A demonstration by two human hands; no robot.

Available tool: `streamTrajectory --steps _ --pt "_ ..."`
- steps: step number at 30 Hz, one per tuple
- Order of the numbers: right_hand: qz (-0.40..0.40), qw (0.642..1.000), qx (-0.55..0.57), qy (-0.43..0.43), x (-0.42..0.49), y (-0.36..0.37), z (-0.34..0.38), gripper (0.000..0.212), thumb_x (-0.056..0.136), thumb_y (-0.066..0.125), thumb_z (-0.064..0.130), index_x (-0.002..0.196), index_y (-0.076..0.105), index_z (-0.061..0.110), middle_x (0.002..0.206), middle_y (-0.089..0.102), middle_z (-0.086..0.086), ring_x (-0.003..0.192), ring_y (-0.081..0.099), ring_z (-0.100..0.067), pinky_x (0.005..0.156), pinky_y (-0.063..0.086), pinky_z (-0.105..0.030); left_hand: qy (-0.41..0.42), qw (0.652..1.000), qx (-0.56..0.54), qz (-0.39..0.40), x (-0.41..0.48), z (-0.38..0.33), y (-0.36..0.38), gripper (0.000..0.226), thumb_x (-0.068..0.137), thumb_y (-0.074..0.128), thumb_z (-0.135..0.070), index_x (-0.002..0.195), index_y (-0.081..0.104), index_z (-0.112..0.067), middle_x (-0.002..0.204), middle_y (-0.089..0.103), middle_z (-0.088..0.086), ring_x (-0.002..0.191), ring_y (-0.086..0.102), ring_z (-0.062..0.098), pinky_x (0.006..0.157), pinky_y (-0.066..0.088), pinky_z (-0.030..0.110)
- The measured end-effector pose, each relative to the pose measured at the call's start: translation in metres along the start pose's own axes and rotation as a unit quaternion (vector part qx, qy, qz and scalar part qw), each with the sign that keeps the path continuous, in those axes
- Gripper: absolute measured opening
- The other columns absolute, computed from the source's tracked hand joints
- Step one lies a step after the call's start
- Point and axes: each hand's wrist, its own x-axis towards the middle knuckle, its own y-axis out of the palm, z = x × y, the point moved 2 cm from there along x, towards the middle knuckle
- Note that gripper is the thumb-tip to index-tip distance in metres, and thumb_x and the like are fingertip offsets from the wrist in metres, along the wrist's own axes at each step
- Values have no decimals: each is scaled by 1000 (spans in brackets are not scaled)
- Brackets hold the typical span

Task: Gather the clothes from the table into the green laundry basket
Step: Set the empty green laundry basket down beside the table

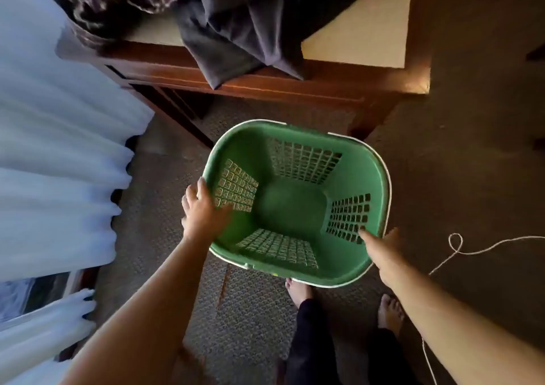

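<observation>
Left hand [203, 210] grips the rim of the green laundry basket [356, 175], fingers [188, 197] curled outside; right hand [383, 250] seems to pinch the opposite rim. Clothes [241, 24] lie on the surface [362, 30].

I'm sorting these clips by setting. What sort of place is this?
Most likely a room in a home, perhaps a bedroom: a wooden table piled with clothes, white curtains on the left, carpet underfoot, and a green laundry basket.

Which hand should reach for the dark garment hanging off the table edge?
Probably left. The left hand and right hand both grip the green laundry basket, but the left sits nearer, almost below the dark garment.
</observation>
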Motion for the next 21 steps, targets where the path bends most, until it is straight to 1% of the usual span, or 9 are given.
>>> streamTrajectory --steps 2,4,6,8,10,12,14,16,21 --pt "5 1000 13 15 13 8 -9 54 95 67 17 140 41 4 140 53 -22 118 56 -33 90 42 -36 -33 999 -42 12 12 8 7 102 85 77 -37 161 14 -12 157 28 25 143 32 47 116 34 60" --pt "19 998 43 29 36 14 -26 34 95 67 21 122 54 8 126 64 -17 99 62 -27 85 47 -37 -69 995 -75 23 21 19 16 95 85 77 -37 157 20 -10 151 36 27 135 42 48 114 38 57" --pt "30 996 71 36 56 18 -37 25 95 67 22 117 60 13 117 69 -14 95 68 -28 87 54 -44 -96 990 -101 8 26 25 21 86 84 79 -39 149 31 -10 141 44 24 126 51 45 108 44 56" --pt "16 995 94 42 64 17 -41 20 96 65 20 114 58 15 111 69 -13 92 69 -30 85 57 -48 -132 978 -158 9 27 29 19 78 79 82 -43 137 44 -9 128 56 18 112 61 38 97 54 51" --pt "-19 994 98 37 59 6 -35 16 100 59 21 113 53 14 104 65 -11 87 65 -27 79 56 -44 -149 964 -219 27 22 30 17 65 75 82 -45 122 57 -9 111 67 16 96 69 34 85 61 52" --pt "-54 994 96 6 55 -11 -32 18 104 52 21 121 52 14 103 61 -10 80 61 -24 70 51 -36 -155 948 -274 48 9 29 16 47 79 82 -36 110 61 -8 106 70 21 91 72 37 80 63 57" --pt "-61 994 95 -10 49 -31 -30 21 105 49 22 124 52 13 105 61 -10 80 60 -25 71 51 -38 -165 936 -302 73 -8 29 17 42 80 83 -29 107 62 -5 108 70 27 92 72 42 79 62 60" --pt "-50 993 104 -10 43 -57 -30 21 105 49 25 123 53 14 109 63 -12 88 65 -30 79 56 -47 -182 924 -318 107 -32 24 20 39 81 83 -22 107 63 -1 110 69 34 93 72 47 77 62 62" --pt "-63 995 61 -56 26 -134 -32 12 104 50 25 114 55 20 109 64 -11 96 66 -33 86 57 -54 -232 889 -354 176 -110 9 38 38 87 78 -5 116 56 8 105 70 34 78 72 40 58 63 47"
